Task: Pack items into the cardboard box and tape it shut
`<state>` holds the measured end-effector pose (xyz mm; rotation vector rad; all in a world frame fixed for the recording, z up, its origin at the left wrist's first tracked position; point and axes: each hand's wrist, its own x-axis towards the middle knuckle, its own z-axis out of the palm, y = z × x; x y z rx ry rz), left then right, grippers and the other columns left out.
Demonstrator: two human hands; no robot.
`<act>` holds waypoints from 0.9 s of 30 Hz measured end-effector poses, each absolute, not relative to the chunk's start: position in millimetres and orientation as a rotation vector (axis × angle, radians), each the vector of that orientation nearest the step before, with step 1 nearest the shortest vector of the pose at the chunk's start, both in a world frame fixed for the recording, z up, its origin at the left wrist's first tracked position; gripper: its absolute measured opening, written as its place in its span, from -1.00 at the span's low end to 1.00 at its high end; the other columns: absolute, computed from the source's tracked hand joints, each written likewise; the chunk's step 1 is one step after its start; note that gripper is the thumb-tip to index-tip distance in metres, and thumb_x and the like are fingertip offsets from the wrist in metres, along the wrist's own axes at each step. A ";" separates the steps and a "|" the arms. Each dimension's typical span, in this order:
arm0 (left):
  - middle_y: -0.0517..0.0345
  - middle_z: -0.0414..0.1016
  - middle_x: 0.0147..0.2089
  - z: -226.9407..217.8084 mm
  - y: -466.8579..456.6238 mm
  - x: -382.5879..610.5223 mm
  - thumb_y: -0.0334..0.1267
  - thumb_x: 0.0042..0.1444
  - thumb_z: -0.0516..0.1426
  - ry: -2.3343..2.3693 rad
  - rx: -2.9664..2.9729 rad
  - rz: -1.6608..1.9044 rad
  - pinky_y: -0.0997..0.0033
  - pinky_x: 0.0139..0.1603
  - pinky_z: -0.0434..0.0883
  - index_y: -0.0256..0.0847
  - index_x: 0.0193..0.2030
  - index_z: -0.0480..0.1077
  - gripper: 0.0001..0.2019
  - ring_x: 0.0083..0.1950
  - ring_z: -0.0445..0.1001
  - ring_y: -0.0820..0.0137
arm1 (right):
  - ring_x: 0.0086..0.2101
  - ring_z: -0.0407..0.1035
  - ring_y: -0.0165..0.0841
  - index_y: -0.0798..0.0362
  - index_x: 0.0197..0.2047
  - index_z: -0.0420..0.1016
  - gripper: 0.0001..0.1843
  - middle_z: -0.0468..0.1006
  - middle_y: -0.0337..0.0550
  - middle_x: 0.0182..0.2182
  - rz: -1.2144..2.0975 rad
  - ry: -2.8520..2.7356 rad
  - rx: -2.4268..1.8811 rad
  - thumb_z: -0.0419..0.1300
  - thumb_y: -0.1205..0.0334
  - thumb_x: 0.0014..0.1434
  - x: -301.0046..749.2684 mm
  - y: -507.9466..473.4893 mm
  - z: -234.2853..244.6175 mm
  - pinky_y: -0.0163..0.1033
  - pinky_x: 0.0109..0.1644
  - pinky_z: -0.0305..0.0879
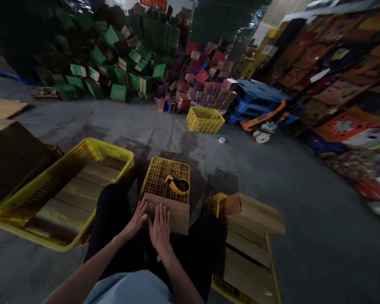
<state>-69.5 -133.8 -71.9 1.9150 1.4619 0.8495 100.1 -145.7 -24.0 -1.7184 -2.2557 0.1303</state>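
A brown cardboard box (179, 213) rests between my knees at the near end of an upturned yellow crate (152, 177). Flat against its left end lies my left hand (137, 219), fingers stretched out. My right hand (160, 228) presses on the near face of the box with its fingers extended. A shiny strip that looks like clear tape shows by my fingertips. On the crate beyond the box sits a yellow tape dispenser (178, 185), touched by neither hand.
A yellow crate (131, 158) with flat boxes (72, 196) stands at my left. At my right, cartons (248, 266) fill another crate (215, 287), one box (256, 213) lying across them. Farther off are a yellow basket (205, 122), an orange pallet jack (266, 118) and heaped green boxes (118, 92).
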 end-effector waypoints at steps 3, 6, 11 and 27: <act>0.12 -0.24 0.58 -64.9 -130.7 -76.7 -0.15 0.50 -0.23 1.398 1.746 0.862 -0.04 0.50 0.09 0.01 0.56 -0.20 -0.47 0.57 -0.22 0.23 | 0.45 -0.12 -0.15 0.15 0.52 -0.01 -0.36 0.06 0.03 0.46 0.154 -2.324 -1.605 -0.11 0.08 0.48 84.5 -135.8 -25.8 0.07 0.46 -0.03; 0.14 -0.20 0.57 -56.8 -125.4 -84.4 -0.14 0.50 -0.30 1.334 1.661 0.822 0.06 0.50 0.13 -0.04 0.56 -0.16 -0.47 0.56 -0.12 0.30 | 0.45 -0.14 -0.17 0.14 0.54 -0.13 -0.33 0.02 0.02 0.47 0.172 -2.379 -1.507 -0.09 0.11 0.47 70.7 -128.2 -27.1 0.07 0.46 -0.04; 0.08 -0.12 0.57 -56.8 -121.3 -82.9 -0.15 0.50 -0.30 1.369 1.718 0.811 0.09 0.51 0.12 -0.12 0.55 -0.10 -0.47 0.55 -0.08 0.32 | 0.44 -0.11 -0.21 0.07 0.54 -0.15 -0.34 0.06 -0.01 0.46 0.171 -2.409 -1.479 -0.10 0.13 0.47 72.7 -121.9 -29.2 0.08 0.46 -0.07; -0.18 0.05 0.53 -48.8 -127.5 -51.0 0.05 0.42 -0.06 1.796 2.387 0.592 -0.24 0.41 0.13 -0.17 0.54 -0.01 -0.35 0.54 0.02 0.00 | 0.41 0.00 -0.13 0.20 0.49 0.08 -0.37 0.11 0.09 0.44 0.007 -2.070 -1.906 -0.17 0.03 0.50 202.2 -147.5 -28.9 0.10 0.43 0.05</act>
